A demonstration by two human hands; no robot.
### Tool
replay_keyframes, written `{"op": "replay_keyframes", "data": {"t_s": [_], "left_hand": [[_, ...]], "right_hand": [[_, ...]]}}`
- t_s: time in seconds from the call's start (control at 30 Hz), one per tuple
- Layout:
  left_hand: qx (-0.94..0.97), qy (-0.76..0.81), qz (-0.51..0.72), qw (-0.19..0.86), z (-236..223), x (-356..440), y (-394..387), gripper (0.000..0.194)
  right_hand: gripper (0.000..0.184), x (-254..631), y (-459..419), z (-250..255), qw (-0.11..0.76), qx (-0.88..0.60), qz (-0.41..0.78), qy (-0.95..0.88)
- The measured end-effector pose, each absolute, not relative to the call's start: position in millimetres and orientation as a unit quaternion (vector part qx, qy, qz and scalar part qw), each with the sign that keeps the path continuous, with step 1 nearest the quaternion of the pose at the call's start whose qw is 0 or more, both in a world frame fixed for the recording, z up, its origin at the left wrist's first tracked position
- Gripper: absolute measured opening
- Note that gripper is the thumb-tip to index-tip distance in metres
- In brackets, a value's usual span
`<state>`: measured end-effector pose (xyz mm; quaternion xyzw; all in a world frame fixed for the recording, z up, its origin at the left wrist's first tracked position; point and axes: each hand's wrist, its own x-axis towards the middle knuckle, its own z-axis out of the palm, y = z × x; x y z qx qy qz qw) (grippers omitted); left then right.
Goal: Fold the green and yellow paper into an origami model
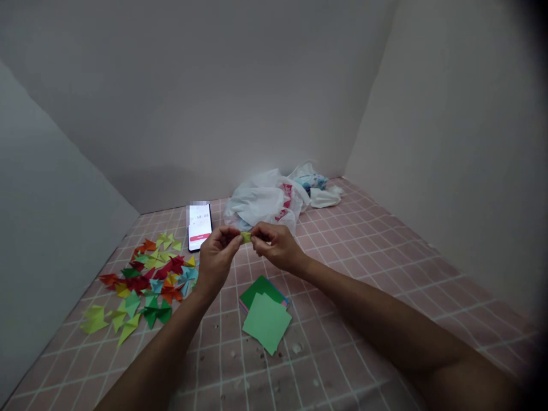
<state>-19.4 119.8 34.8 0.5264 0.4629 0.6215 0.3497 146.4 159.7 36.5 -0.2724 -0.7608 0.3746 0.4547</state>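
Observation:
A small folded piece of yellow paper (245, 237) is stretched between my two hands, above the pink checked surface. My left hand (220, 251) pinches its left end between thumb and fingers. On the other end, my right hand (276, 245) grips it the same way. Most of the paper is covered by the fingers, so its exact folded shape cannot be made out. Below the hands lies a stack of square coloured paper, with a dark green sheet (260, 290) on it and light green sheets (268, 323) overlapping the front.
Many folded paper pieces (158, 279) in several colours are heaped at the left. A phone (200, 226) with a lit timer screen lies behind them. A crumpled white plastic bag (261, 200) and another bundle (319, 185) rest against the back wall. Walls rise on both sides.

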Motion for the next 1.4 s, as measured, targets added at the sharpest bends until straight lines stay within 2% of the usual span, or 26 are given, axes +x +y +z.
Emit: {"op": "replay_keyframes", "data": {"t_s": [0.27, 0.4, 0.6, 0.9, 1.4], "left_hand": [[0.526, 0.468, 0.622, 0.342, 34.4, -18.0, 119.9, 0.018], [0.532, 0.465, 0.622, 0.338, 33.6, -18.1, 119.2, 0.015], [0.565, 0.470, 0.626, 0.261, 35.5, -18.1, 113.7, 0.011], [0.630, 0.456, 0.584, 0.233, 37.6, -22.9, 113.2, 0.008], [0.577, 0.447, 0.601, 0.325, 38.2, -17.7, 115.7, 0.013]], "right_hand": [[0.012, 139.3, 153.8, 32.0, 0.514, -0.269, 0.298, -0.758], [0.012, 139.1, 153.0, 31.2, 0.512, -0.274, 0.294, -0.759], [0.011, 139.3, 151.2, 29.3, 0.512, -0.272, 0.282, -0.764], [0.016, 144.5, 152.4, 31.5, 0.486, -0.242, 0.313, -0.780], [0.016, 144.2, 153.5, 29.5, 0.492, -0.244, 0.281, -0.787]]}}
